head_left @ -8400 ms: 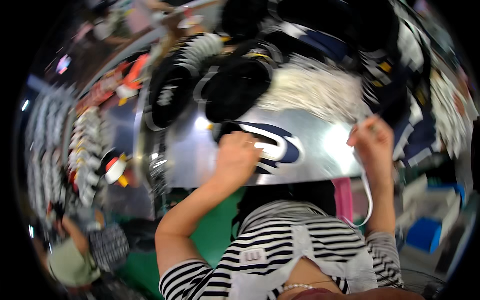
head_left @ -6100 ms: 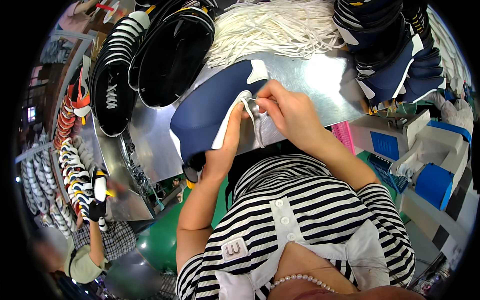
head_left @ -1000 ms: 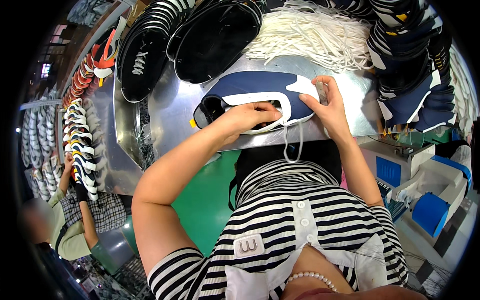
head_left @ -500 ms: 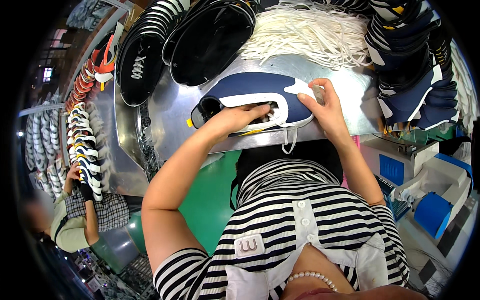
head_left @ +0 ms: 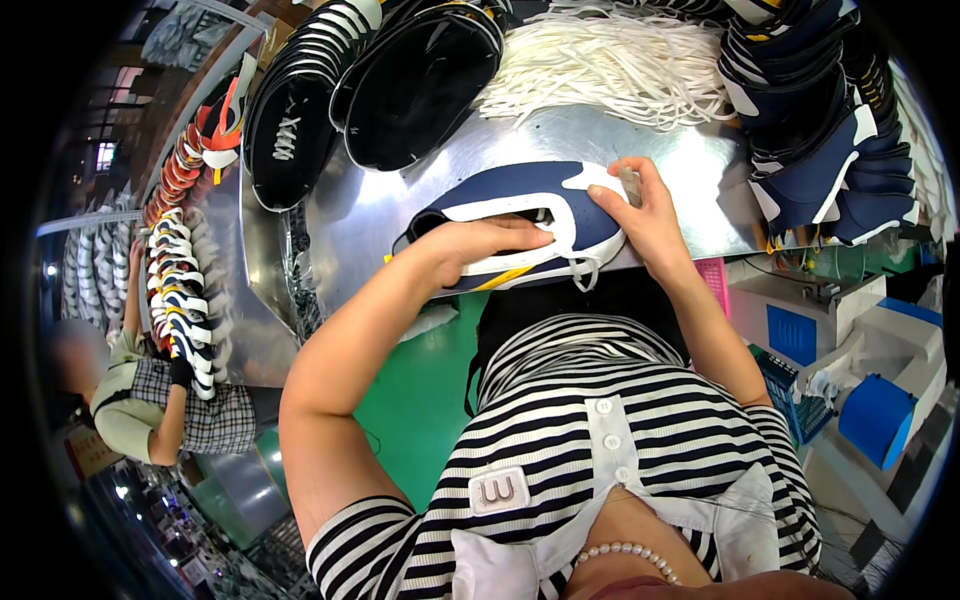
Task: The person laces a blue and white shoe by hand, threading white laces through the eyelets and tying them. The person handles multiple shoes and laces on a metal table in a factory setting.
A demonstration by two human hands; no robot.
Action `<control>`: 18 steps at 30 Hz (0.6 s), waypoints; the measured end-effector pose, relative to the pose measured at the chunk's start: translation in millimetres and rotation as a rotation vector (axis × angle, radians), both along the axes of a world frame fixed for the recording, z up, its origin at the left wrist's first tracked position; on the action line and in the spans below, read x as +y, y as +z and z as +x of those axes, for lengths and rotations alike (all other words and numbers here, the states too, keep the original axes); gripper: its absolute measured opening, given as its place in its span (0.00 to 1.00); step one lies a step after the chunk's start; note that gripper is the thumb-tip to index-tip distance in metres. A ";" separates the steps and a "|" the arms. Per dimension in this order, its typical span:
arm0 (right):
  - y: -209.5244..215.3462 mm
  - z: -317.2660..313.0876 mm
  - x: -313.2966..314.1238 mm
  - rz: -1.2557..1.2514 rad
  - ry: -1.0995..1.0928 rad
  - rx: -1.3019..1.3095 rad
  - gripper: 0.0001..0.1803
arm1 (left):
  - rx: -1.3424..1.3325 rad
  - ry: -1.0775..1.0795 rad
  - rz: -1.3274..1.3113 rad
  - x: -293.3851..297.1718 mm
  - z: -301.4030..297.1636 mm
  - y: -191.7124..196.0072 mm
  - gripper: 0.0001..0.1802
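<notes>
A navy shoe upper [head_left: 530, 177] with white trim and a yellow stripe lies at the near edge of the metal table, its toe to the right. My left hand [head_left: 480, 245] has its fingers inside the white-edged opening, mostly hidden there, with the thumb along the rim, gripping the upper. At the toe, my right hand [head_left: 640, 205] holds the upper with its thumb on top and index finger bent. A small greyish thing, too unclear to name, shows between those fingers. Below the opening's front end hangs a loop of white lace [head_left: 585, 272].
White laces [head_left: 600, 70] are heaped at the back of the table [head_left: 350, 240]. Black uppers [head_left: 425, 95] stand stacked back left, navy uppers [head_left: 815, 190] at right. A white-and-blue machine [head_left: 875, 400] stands lower right. Another person [head_left: 150, 410] handles white uppers [head_left: 180, 300] at left.
The shoe upper has tilted and shifted slightly toward me, showing more of its yellow-striped near side. Both hands stay on it. The other person's arm has reached up along the white uppers.
</notes>
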State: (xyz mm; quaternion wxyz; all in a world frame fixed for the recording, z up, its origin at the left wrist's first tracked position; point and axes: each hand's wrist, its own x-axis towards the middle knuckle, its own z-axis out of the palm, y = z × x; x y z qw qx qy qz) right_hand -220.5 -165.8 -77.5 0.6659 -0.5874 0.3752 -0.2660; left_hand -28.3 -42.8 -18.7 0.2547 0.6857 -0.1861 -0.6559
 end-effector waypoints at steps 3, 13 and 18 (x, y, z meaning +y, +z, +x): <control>1.1 -0.4 0.8 0.014 -0.007 -0.013 0.22 | 0.176 0.154 0.040 -3.3 1.9 -4.9 0.21; -0.3 -6.1 2.9 0.050 -0.006 0.008 0.18 | -0.170 0.227 -0.230 8.4 -7.2 -22.9 0.09; -6.7 -6.7 -0.6 0.063 0.034 0.018 0.19 | -0.178 0.219 -0.248 7.4 -10.5 -23.4 0.11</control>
